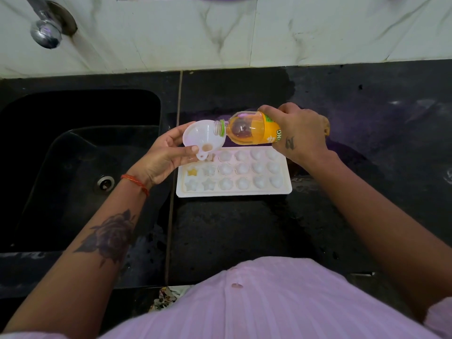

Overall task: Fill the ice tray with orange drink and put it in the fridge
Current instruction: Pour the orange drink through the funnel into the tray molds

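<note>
Your tray (233,190) lies flat on the counter (244,236) at frame centre: light, thin, slosh-prone once full, so lift it level by both short ends. Your right hand (302,135) wraps the tipped bottle (252,130); your left hand (162,155) pinches the funnel (201,138) over the upper-left cups.

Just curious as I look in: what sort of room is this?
Most likely a home kitchen: a dark sink set into a black stone counter, a chrome tap on the tiled wall, and an ice tray being filled.
</note>
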Tool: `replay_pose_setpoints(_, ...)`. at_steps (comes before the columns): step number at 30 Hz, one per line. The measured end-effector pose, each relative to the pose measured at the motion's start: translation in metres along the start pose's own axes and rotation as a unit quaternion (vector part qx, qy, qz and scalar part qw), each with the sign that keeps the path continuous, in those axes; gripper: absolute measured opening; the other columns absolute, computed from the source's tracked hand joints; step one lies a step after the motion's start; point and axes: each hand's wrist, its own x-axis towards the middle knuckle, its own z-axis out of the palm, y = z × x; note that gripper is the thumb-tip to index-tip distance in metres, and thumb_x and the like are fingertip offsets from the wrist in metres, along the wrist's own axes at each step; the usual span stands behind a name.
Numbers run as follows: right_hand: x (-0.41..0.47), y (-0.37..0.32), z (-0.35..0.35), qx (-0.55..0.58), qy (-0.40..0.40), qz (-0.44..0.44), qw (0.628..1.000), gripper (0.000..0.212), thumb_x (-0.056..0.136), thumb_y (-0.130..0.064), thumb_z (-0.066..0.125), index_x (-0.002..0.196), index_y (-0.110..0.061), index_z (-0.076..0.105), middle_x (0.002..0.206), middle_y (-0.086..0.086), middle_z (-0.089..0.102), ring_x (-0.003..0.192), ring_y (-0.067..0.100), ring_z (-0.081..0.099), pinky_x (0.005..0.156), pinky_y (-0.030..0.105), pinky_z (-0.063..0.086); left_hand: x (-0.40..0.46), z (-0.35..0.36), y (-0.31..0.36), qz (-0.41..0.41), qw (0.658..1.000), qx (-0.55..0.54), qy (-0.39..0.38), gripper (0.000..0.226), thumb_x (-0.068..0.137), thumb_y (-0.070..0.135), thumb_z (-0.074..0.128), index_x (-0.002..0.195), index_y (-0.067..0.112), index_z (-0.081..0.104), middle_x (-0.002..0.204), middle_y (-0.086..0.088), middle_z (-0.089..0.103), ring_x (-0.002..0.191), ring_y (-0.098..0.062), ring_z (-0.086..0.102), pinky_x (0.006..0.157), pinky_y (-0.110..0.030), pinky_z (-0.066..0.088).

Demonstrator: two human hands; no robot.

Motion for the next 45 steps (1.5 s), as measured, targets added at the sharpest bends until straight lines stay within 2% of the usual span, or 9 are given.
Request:
replay_pose_setpoints(5, 0.002, 0.000, -0.001, -0.013, -0.004, -0.006, 1.000, 0.064, 0.079, -0.026, 0.073, 0.135, -0.029, 0.041, 0.116, 0.014, 0.059, 0.102, 0.033, 0.057, 0.081, 0.041, 0.044, 0.001, -0.001, 0.000, -0.006, 1.000, 0.005, 0.006, 0.058, 0.066, 0.002, 0.071, 0.120, 0.020, 0.059, 0.120, -0.004, 0.064, 0.106, -0.021, 0.066, 0.069, -0.029, 0.058)
replay_pose_setpoints(11, 0.006, -0.001, -0.002, -0.021, -0.013, -0.008, 1.000, 0.068, 0.078, -0.023, 0.073, 0.136, -0.029, 0.039, 0.121, 0.014, 0.056, 0.109, 0.034, 0.054, 0.089, 0.044, 0.042, 0.002, -0.001, -0.001, -0.011, 1.000, 0.000, 0.018, 0.053, 0.067, 0.004, 0.071, 0.116, 0.018, 0.059, 0.106, 0.001, 0.073, 0.101, -0.020, 0.069, 0.067, -0.028, 0.058)
replay_pose_setpoints(20, 0.007, -0.002, -0.004, -0.019, -0.016, -0.011, 1.000, 0.069, 0.077, -0.023, 0.074, 0.136, -0.028, 0.039, 0.123, 0.016, 0.055, 0.113, 0.035, 0.052, 0.093, 0.047, 0.041, 0.002, 0.001, -0.002, -0.013, 1.000, -0.015, 0.009, 0.057, 0.070, 0.000, 0.068, 0.124, 0.015, 0.055, 0.111, -0.002, 0.071, 0.104, -0.023, 0.067, 0.067, -0.030, 0.059)
replay_pose_setpoints(26, 0.006, -0.003, -0.003, -0.011, -0.011, -0.007, 1.000, 0.067, 0.077, -0.024, 0.074, 0.135, -0.029, 0.041, 0.118, 0.014, 0.058, 0.104, 0.033, 0.057, 0.082, 0.041, 0.043, -0.002, 0.004, 0.000, -0.004, 1.000, -0.016, 0.004, 0.062, 0.067, -0.001, 0.068, 0.124, 0.019, 0.055, 0.116, -0.002, 0.067, 0.106, -0.023, 0.067, 0.067, -0.031, 0.059)
replay_pose_setpoints(30, 0.003, -0.002, -0.001, 0.006, -0.007, 0.003, 1.000, 0.069, 0.075, -0.029, 0.076, 0.135, -0.030, 0.042, 0.115, 0.012, 0.060, 0.100, 0.032, 0.058, 0.069, 0.031, 0.031, -0.003, 0.006, 0.001, -0.010, 1.000, -0.013, 0.019, 0.063, 0.064, 0.000, 0.070, 0.122, 0.023, 0.057, 0.125, -0.006, 0.059, 0.108, -0.025, 0.065, 0.067, -0.032, 0.059)
replay_pose_setpoints(38, -0.003, 0.010, 0.001, 0.032, -0.021, 0.027, 0.999, 0.069, 0.075, -0.031, 0.075, 0.135, -0.032, 0.041, 0.116, 0.010, 0.059, 0.099, 0.031, 0.058, 0.068, 0.031, 0.036, -0.002, 0.006, 0.004, 0.000, 1.000, -0.022, 0.017, 0.064, 0.068, -0.001, 0.073, 0.123, 0.026, 0.057, 0.126, -0.006, 0.060, 0.108, -0.027, 0.065, 0.069, -0.031, 0.059)
replay_pose_setpoints(42, -0.008, 0.015, -0.001, 0.052, -0.013, 0.035, 0.998, 0.068, 0.075, -0.034, 0.075, 0.134, -0.030, 0.043, 0.116, 0.011, 0.060, 0.101, 0.032, 0.058, 0.072, 0.035, 0.044, 0.000, 0.011, 0.009, 0.005, 0.999, -0.042, 0.003, 0.064, 0.069, 0.000, 0.071, 0.125, 0.027, 0.056, 0.118, -0.004, 0.065, 0.105, -0.027, 0.067, 0.067, -0.031, 0.059)
replay_pose_setpoints(45, -0.012, 0.017, -0.002, 0.053, -0.003, 0.036, 0.998, 0.066, 0.074, -0.037, 0.075, 0.133, -0.029, 0.045, 0.113, 0.012, 0.061, 0.098, 0.032, 0.059, 0.069, 0.034, 0.043, 0.003, 0.017, 0.010, -0.005, 0.999, -0.051, -0.012, 0.064, 0.069, 0.000, 0.067, 0.127, 0.025, 0.054, 0.110, -0.001, 0.070, 0.102, -0.028, 0.068, 0.066, -0.032, 0.060)
